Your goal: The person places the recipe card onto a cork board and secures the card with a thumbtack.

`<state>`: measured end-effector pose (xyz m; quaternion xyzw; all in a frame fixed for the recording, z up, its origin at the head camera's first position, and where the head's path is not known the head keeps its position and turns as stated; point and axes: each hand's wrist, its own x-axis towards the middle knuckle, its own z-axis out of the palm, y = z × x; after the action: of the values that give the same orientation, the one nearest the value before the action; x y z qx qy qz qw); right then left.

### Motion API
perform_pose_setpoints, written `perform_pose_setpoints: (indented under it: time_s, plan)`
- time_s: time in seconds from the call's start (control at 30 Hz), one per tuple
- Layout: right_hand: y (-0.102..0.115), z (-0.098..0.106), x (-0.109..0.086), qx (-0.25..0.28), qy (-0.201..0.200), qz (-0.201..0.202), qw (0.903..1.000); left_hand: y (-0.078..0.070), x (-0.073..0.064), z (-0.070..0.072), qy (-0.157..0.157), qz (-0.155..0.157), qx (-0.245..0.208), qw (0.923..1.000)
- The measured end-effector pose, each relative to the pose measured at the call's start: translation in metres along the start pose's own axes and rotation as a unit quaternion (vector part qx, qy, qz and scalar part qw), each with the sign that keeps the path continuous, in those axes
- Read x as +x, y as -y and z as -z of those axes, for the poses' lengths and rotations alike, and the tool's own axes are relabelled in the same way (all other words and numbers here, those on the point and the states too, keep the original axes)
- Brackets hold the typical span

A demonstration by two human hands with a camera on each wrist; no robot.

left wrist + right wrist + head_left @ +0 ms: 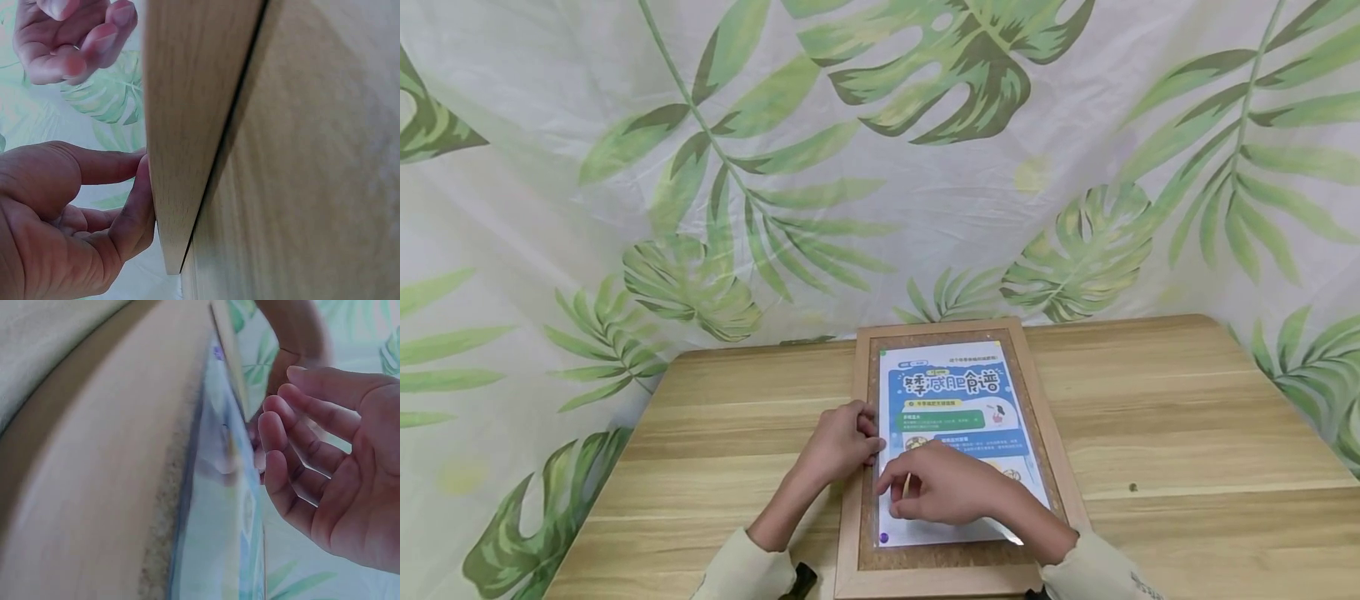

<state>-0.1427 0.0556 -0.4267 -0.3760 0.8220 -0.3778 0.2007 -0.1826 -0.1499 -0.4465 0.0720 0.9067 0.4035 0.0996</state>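
Observation:
A printed sheet with blue and green panels and Chinese lettering lies on a wood-framed cork board. My left hand is at the board's left side, its fingertips at the sheet's left edge. In the left wrist view, thumb and index finger come together behind the frame's edge; anything between them is hidden. My right hand hovers above the sheet's lower half, loosely bent and holding nothing. A purple pushpin is at the lower left corner, with a small green spot at the upper left.
The board lies on a wood-grain table, reaching its back edge. Behind hangs a leaf-patterned cloth. A small dark mark shows on the tabletop to the right. A yellow spot is at the sheet's upper right corner.

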Motion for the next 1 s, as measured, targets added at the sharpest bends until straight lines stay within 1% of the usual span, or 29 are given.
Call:
perform_pose_setpoints:
  time_s: [0.33,0.6,0.83,1.0]
  plan:
    - [-0.004,0.003,-0.008,0.026,-0.013,-0.005,0.9996,0.001,0.000,0.001,-0.002,0.001,0.002,1.0000]
    - [-0.006,0.004,-0.014,0.021,-0.019,-0.004,0.9996,0.000,-0.001,0.001,0.001,0.002,-0.008,1.0000]
    - [-0.013,0.012,-0.030,0.016,-0.040,-0.004,0.9991,-0.002,-0.003,0.000,0.001,-0.003,-0.007,1.0000]
    - [-0.023,0.020,-0.046,0.018,-0.059,-0.012,0.9980,-0.002,-0.003,-0.001,0.001,-0.002,-0.002,1.0000]
